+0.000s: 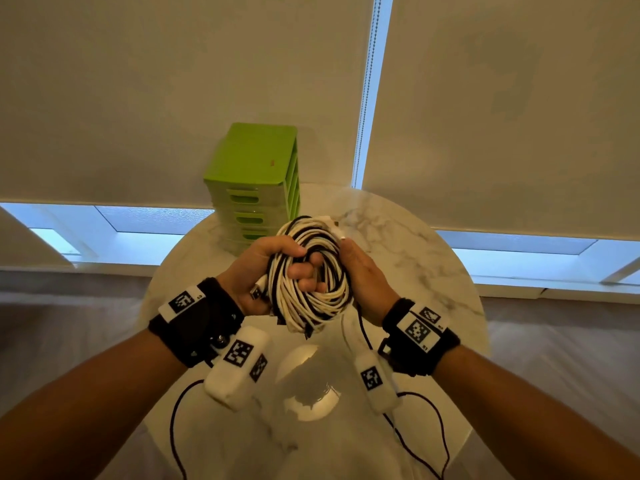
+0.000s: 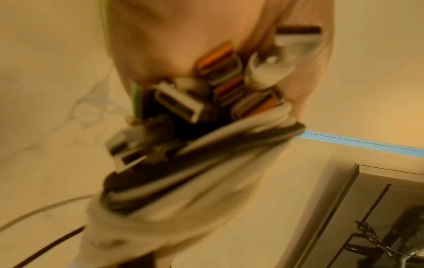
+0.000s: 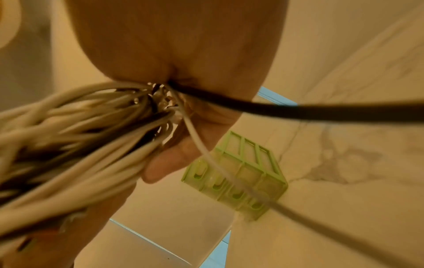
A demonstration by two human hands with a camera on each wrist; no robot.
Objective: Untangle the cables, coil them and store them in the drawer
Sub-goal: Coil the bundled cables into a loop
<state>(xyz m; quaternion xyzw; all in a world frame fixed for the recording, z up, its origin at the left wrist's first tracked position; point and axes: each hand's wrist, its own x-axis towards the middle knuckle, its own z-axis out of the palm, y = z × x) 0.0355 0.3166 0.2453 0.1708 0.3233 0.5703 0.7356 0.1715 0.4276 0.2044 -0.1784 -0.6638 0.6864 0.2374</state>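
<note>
A coil of white and black cables [image 1: 311, 306] is held in the air above the round marble table [image 1: 415, 258]. My left hand [image 1: 273, 261] grips the coil's left side, fingers curled over and through the loops. My right hand [image 1: 360, 271] grips its right side. Several USB plugs [image 2: 179, 103] bunch together against my left palm. One white strand [image 3: 206, 150] and one black strand [image 3: 298, 110] run loose out of my right hand. The green drawer unit [image 1: 256, 174] stands at the table's far edge behind the coil, with all its drawers pushed in.
Thin black leads [image 1: 433, 427] from the wrist cameras hang over the near part of the table. Pale roller blinds with a bead chain [image 1: 367, 98] cover the windows behind the table. A dark grey framed object [image 2: 378, 208] shows at the lower right of the left wrist view.
</note>
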